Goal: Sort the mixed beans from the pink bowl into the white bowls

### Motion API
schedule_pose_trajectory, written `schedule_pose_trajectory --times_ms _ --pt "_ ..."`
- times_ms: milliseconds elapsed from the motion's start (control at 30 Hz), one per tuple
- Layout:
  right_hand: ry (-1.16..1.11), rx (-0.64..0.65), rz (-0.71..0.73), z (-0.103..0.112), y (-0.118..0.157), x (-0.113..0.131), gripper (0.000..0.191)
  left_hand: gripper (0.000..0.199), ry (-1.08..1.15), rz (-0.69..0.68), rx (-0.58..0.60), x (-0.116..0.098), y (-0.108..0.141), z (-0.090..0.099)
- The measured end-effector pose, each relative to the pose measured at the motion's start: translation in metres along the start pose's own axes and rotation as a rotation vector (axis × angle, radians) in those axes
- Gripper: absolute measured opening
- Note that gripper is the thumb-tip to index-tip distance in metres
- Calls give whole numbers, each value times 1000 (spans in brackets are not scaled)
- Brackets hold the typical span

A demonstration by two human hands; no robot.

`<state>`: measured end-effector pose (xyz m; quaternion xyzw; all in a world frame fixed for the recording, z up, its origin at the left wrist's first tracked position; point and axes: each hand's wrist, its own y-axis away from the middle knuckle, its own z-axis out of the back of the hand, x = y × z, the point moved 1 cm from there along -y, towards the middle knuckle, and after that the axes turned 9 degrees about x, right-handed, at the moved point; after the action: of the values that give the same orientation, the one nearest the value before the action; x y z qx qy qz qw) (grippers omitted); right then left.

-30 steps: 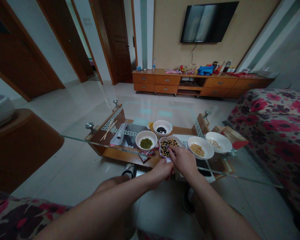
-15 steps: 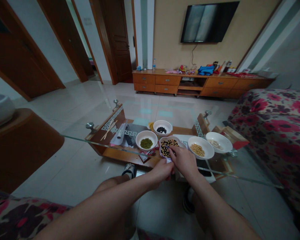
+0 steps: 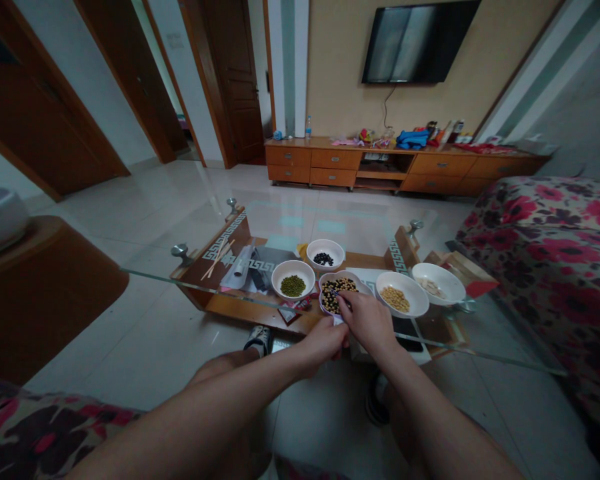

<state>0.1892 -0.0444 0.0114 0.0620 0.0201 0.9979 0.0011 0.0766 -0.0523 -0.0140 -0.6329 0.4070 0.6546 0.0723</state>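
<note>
Right hand (image 3: 367, 325) is working in a narrow pinch at the mixed black and yellow beans (image 3: 336, 295) in a scalloped bowl (image 3: 321, 301). Left hand (image 3: 323, 347) is curling beside its near rim, keeping close; neither hand's hold can be told.

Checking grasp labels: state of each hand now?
Left hand: curled at the mixed-bean bowl's near rim, grip unclear.
Right hand: pinched over the beans, held item unclear.

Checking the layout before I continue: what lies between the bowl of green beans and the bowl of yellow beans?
In the head view, a scalloped white dish holding mixed black and yellow beans sits between them.
</note>
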Motion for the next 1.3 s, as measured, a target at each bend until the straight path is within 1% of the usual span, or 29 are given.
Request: schedule_pose_trajectory --times_ms 100,267,367,567,733,1133,1300 --pt "-6 1 -1 0 0 0 35 16 -19 -5 6 3 -2 1" --pt "11 15 -12 0 0 1 35 16 -8 -40 51 7 -4 2" --pt "13 28 -14 0 0 1 36 16 -20 -19 42 7 -4 2" --pt "14 3 -5 -2 -1 0 35 18 -20 -40 52 8 -5 2" --pt "4 8 -7 -2 -1 0 36 18 -21 -21 39 10 -7 2" --pt "2 -2 -3 -1 -1 0 34 18 -23 -4 36 5 -3 1" --pt "2 -12 0 -3 -1 0 34 14 -30 -6 40 5 -3 1"
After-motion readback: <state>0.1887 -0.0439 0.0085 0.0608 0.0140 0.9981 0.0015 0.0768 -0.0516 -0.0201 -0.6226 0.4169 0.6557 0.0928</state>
